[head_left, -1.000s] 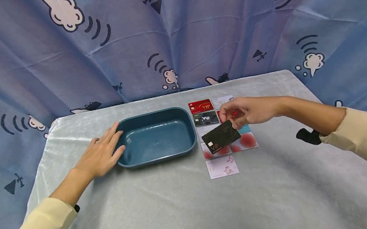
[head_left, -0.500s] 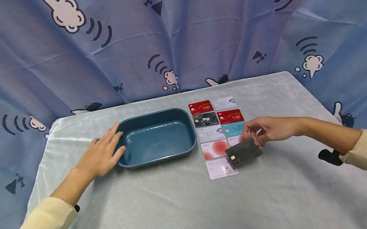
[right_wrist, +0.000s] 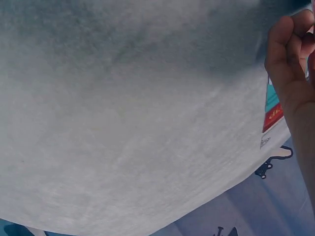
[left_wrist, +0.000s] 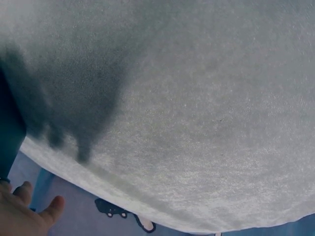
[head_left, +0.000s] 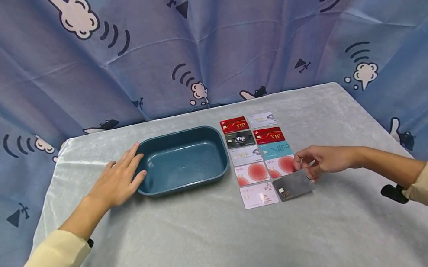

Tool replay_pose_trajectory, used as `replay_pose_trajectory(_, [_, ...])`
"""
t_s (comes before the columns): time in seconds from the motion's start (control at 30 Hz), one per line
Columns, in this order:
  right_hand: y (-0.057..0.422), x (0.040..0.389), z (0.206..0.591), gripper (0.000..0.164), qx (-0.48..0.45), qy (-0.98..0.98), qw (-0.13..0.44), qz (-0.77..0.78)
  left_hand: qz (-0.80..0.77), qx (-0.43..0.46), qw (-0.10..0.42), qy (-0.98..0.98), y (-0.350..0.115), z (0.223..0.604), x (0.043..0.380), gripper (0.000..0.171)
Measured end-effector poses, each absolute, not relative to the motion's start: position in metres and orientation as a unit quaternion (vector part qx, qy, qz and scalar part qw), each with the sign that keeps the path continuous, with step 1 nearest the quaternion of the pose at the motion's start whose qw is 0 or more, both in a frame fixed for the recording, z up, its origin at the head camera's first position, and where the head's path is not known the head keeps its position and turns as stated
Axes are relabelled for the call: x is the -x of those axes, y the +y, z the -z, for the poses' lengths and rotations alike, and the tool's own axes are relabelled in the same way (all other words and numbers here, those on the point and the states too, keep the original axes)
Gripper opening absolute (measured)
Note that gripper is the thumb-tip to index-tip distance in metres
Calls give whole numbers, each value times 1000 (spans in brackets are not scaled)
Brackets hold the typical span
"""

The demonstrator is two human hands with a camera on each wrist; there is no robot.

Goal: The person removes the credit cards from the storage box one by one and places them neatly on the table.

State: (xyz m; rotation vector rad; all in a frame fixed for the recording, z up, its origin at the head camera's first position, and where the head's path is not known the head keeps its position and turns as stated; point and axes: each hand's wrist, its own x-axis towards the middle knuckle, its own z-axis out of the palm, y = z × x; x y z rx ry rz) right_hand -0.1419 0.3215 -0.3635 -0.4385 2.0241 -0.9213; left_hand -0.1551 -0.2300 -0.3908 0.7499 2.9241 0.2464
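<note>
With its fingertips my right hand (head_left: 320,160) pinches the right end of a black VIP card (head_left: 293,185). That card lies at or just above the cloth, beside a pale pink card (head_left: 259,195) at the near end of two card columns. Just beyond it is a white card with red circles (head_left: 280,167). On the left, my left hand (head_left: 118,178) rests with spread fingers on the rim of a dark teal basin (head_left: 188,184). In the right wrist view the curled fingers (right_wrist: 283,54) show, but the black card cannot be made out.
Farther back in the columns lie a teal card (head_left: 275,150), red cards (head_left: 269,135), a dark card (head_left: 240,139) and white cards (head_left: 246,155). A pale grey cloth (head_left: 194,240) covers the table. Behind it hangs a blue patterned curtain (head_left: 227,40).
My right hand has carried the black card toward me and to the right, from above the columns down to beside the pale pink card. The left hand stays on the basin rim.
</note>
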Motion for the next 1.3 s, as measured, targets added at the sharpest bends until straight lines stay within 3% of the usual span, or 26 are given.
replay_pose_trajectory(0.67, [332,134,378,21,150,823,410,363,-84,-248,55,963,-228,390,155,61])
replay_pose_trajectory(1.07, [339,147,360,31,101,805,459,362,-74,-247,61,964,-229,387,156,62])
replay_pose_trajectory(1.2, [342,162,343,38,120,850,406,312,-71,-246,68,964,-229,383,158,64])
replay_pose_trajectory(1.3, [345,175,331,44,140,905,296,272,-76,-246,63,964,-229,377,160,65])
